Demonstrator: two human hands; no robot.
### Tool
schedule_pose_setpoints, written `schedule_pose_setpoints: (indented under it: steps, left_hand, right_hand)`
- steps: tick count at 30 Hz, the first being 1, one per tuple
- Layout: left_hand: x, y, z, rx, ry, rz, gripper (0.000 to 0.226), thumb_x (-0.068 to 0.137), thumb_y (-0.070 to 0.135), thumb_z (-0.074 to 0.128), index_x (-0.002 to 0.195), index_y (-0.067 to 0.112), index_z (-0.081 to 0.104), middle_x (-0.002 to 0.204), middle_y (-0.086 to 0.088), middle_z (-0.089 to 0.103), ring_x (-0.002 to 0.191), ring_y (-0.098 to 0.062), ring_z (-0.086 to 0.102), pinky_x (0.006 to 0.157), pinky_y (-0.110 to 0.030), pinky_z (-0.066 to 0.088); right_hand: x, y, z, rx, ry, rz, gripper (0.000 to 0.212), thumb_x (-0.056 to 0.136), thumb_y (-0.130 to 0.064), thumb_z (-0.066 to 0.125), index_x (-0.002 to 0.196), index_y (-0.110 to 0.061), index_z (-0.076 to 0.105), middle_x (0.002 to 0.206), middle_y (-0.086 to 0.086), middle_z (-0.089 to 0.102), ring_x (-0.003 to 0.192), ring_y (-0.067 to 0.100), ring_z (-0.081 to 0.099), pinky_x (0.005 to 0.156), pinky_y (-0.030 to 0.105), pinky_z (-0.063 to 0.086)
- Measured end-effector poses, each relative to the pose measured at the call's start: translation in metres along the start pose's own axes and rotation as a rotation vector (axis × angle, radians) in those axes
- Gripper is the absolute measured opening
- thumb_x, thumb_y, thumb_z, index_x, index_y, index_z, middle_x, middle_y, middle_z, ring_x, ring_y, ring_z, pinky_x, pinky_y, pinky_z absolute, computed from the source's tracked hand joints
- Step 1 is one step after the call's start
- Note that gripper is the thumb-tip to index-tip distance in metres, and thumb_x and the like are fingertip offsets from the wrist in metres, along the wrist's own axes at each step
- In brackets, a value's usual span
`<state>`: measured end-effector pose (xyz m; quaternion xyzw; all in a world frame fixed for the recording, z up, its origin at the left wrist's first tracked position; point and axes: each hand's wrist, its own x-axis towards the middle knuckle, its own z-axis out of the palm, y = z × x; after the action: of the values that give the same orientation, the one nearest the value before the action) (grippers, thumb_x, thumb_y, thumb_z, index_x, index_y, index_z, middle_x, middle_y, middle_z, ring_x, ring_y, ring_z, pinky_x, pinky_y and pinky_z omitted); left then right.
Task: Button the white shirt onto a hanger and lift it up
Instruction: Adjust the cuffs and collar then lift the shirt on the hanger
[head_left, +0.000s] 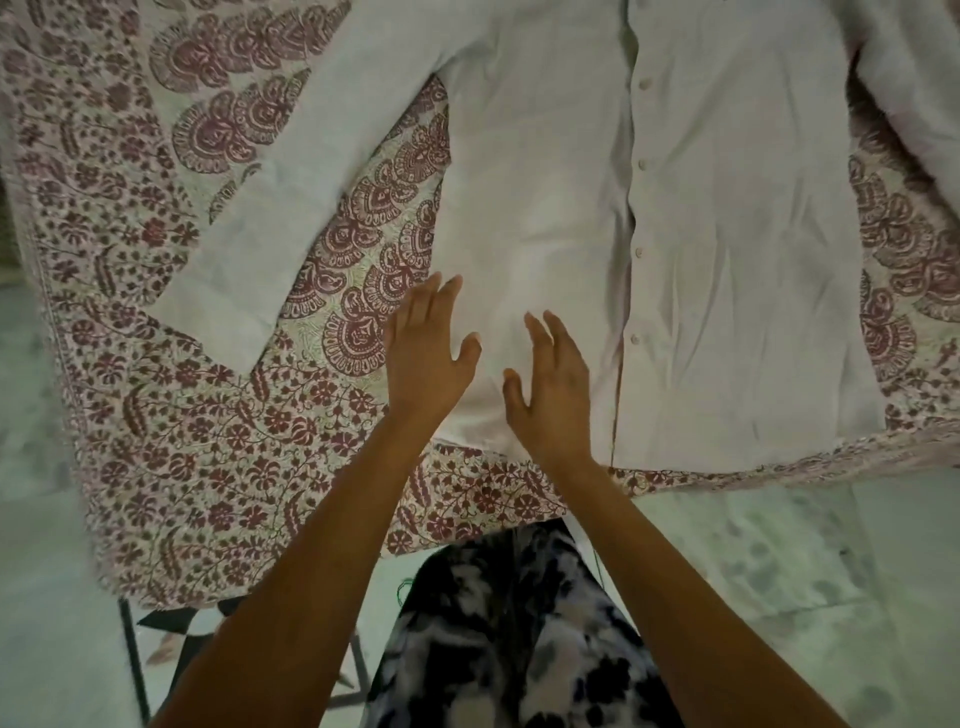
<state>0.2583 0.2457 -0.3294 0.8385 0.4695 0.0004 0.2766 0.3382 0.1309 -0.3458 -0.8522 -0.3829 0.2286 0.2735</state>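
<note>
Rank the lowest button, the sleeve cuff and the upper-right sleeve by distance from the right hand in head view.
1. Lowest button, just right of the right hand.
2. Sleeve cuff, far to the left.
3. Upper-right sleeve, at the far corner.

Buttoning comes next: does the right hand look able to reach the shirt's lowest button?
Probably yes: the right hand is open and the lowest button lies uncovered beside it on the shirt.

The white shirt (545, 182) is cut at the top edge above its chest; its sleeve beyond the button row (643, 165) leaves the frame. The left hand (423, 358) and right hand (553, 395) hide part of its lower front; contact unclear.
</note>
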Motion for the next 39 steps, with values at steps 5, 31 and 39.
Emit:
schedule_pose_setpoints:
  steps: [5,31,39]
  left_hand:
    - [0.023,-0.023,-0.021,0.004,0.077,-0.067,0.061,0.085,0.026,0.057,0.141,0.016,0.035,0.149,-0.005,0.033,0.140,-0.024,0.025,0.113,-0.044,0.017]
    - [0.102,-0.160,-0.144,-0.660,-0.214,-0.370,0.030,0.080,0.000,0.047,0.054,0.015,0.048,0.054,0.001,0.046,0.053,-0.014,0.042,0.052,-0.022,0.028]
    - [0.101,-0.142,-0.153,-1.038,-0.452,-0.346,0.024,0.066,0.004,0.047,0.061,0.017,0.066,0.061,0.000,0.061,0.057,-0.012,0.056,0.057,-0.020,0.044]
  right_hand:
    - [0.011,-0.027,0.023,-0.014,-0.043,-0.008,0.055,0.088,-0.032,0.036,0.138,-0.009,0.037,0.145,0.015,0.037,0.133,0.029,0.035,0.106,0.039,0.031]
    - [0.053,-0.147,0.126,0.453,-0.063,0.216,0.052,0.090,-0.030,0.045,0.137,-0.010,0.037,0.136,0.007,0.047,0.127,0.022,0.042,0.108,0.037,0.034]
    - [0.073,-0.156,0.125,1.172,-0.281,0.649,0.038,0.086,-0.046,0.054,0.111,-0.019,0.061,0.105,0.001,0.065,0.092,0.017,0.061,0.074,0.032,0.052]
